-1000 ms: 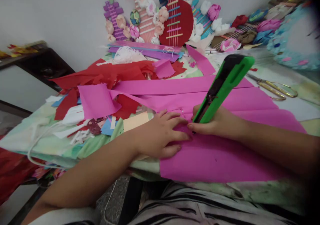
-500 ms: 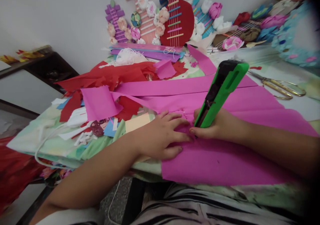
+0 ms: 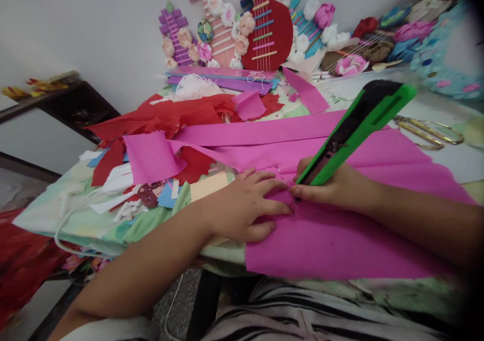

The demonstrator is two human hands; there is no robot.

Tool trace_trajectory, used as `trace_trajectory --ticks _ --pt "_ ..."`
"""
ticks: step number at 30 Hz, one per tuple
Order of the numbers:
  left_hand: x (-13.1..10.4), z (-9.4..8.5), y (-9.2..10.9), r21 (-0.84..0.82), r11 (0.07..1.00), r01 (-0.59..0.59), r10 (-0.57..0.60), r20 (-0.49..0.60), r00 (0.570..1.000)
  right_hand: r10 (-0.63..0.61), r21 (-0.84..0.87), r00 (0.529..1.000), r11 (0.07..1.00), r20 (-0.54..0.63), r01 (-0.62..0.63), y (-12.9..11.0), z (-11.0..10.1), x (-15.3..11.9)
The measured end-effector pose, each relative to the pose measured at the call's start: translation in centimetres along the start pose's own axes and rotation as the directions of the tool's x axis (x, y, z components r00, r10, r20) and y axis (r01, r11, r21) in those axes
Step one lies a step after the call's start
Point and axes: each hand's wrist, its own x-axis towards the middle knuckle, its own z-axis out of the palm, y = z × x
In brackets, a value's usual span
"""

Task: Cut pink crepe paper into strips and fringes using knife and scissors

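Note:
A wide sheet of pink crepe paper (image 3: 340, 245) lies across the front of the table. My left hand (image 3: 249, 205) rests flat on its left part, fingers spread and pointing right. My right hand (image 3: 333, 187) is closed around a green and black utility knife (image 3: 355, 134), which leans to the upper right. The knife's lower end meets the paper just right of my left fingertips; the blade itself is too small to make out. Near that spot, small cuts or tears (image 3: 278, 169) mark the paper. A folded pink strip (image 3: 257, 131) runs along behind the sheet.
Gold-handled scissors (image 3: 431, 131) lie at the right. Red crepe paper (image 3: 162, 114), a white string bundle (image 3: 196, 86) and paper scraps (image 3: 132, 207) cover the left and back. Paper-flower-trimmed model guitars, one red (image 3: 276, 38), lean on the wall. A white cable (image 3: 62, 225) crosses the table's left edge.
The knife has tipped further to the right, its top end now lower toward the scissors. My right hand has shifted slightly right, while my left hand stays in place.

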Motion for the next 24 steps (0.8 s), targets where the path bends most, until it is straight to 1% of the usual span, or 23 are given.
trace_trajectory --ticks 4,6,11,16,24 --pt "0.07 -0.13 0.06 0.000 1.000 -0.005 0.005 0.009 1.000 -0.035 0.034 0.996 0.999 0.088 0.032 -0.05 -0.10 -0.27" --pt "0.10 -0.20 0.06 0.002 1.000 -0.009 0.009 0.008 1.000 -0.049 0.039 0.993 0.998 0.109 0.045 -0.14 -0.13 -0.33" --pt "0.15 -0.12 0.03 0.001 1.000 -0.008 0.008 0.009 1.000 -0.046 0.026 0.997 0.999 0.063 0.044 -0.31 -0.04 -0.28" --pt "0.10 0.00 0.03 0.010 1.000 -0.005 0.005 0.010 1.000 0.006 -0.013 0.997 1.000 0.077 -0.005 -0.48 0.16 -0.27" --pt "0.20 -0.10 0.05 0.015 1.000 -0.010 0.010 0.008 1.000 -0.047 -0.023 0.997 0.999 0.069 0.049 -0.28 0.09 -0.23"
